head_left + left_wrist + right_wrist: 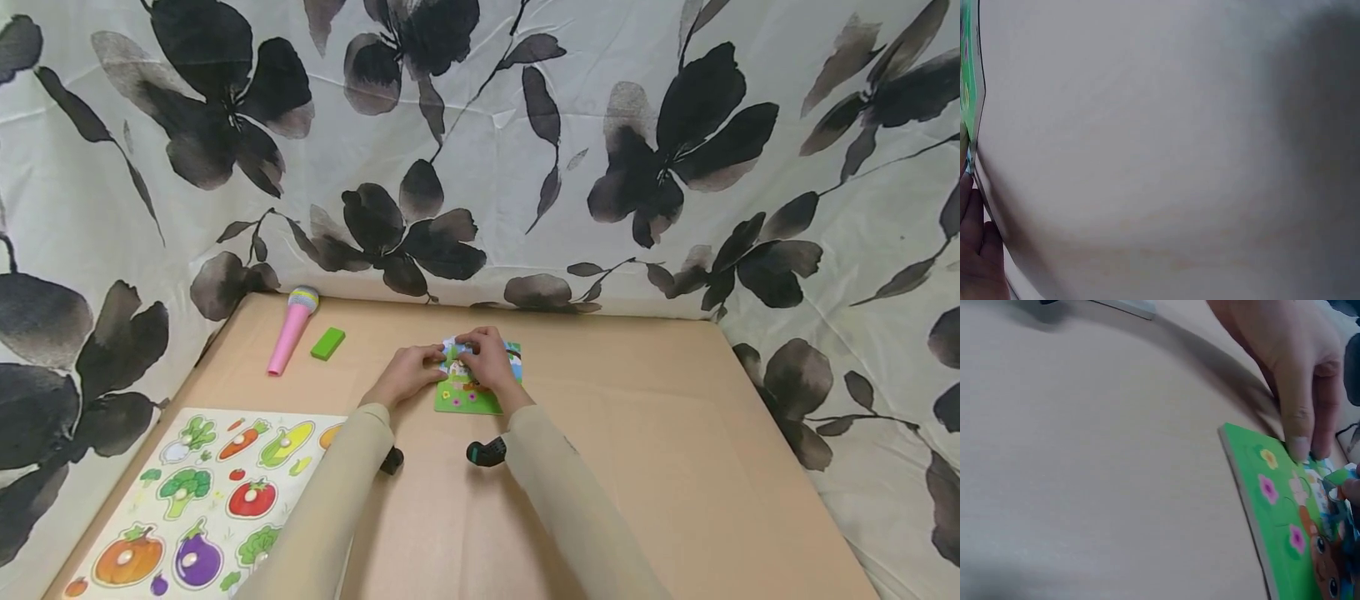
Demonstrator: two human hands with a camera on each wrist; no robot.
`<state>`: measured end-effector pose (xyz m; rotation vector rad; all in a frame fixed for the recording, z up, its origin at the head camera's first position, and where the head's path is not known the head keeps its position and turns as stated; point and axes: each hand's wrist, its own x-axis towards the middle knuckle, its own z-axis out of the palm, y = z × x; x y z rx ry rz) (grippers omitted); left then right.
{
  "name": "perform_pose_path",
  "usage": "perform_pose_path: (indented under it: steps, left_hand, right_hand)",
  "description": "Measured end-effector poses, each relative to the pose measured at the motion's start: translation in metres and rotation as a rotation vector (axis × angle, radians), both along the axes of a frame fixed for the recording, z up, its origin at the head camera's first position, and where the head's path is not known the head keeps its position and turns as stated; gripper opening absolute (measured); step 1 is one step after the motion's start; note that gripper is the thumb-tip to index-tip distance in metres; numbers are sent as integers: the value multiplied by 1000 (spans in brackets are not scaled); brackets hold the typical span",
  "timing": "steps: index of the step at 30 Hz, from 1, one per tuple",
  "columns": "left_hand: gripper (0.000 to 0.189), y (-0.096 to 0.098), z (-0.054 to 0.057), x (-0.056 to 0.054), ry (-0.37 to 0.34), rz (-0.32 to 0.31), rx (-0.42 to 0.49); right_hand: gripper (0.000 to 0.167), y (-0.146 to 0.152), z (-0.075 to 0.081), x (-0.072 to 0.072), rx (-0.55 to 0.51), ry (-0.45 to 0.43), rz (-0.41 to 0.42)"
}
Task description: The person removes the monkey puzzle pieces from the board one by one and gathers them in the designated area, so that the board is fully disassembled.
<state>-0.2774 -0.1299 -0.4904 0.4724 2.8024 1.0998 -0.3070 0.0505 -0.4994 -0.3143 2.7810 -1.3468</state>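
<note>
Beneath the right grip (489, 360), a pinched piece (1339, 476) is apparently being fitted, next needing alignment, left grip (409, 372) holding the puzzle (461, 402).

Free passage over table (652, 433) right of the puzzle (463, 402); green block (327, 343) and microphone (291, 333) as obstacles leftward.

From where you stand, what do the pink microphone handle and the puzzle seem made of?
The pink microphone handle is probably smooth plastic, its colour looking even. The puzzle could be wood or thick card, with a printed face and pale edge.
</note>
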Motion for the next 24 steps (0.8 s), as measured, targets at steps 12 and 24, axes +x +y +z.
perform_pose_path:
  steps: [12,24]
  left_hand:
    - [36,2,1,-2,22,-28,-15]
    - [36,2,2,-2,20,-46,-47]
  right_hand:
    - [32,29,5,-3,-61,-126,-4]
    - [27,46,2,-7,-166,-116,-111]
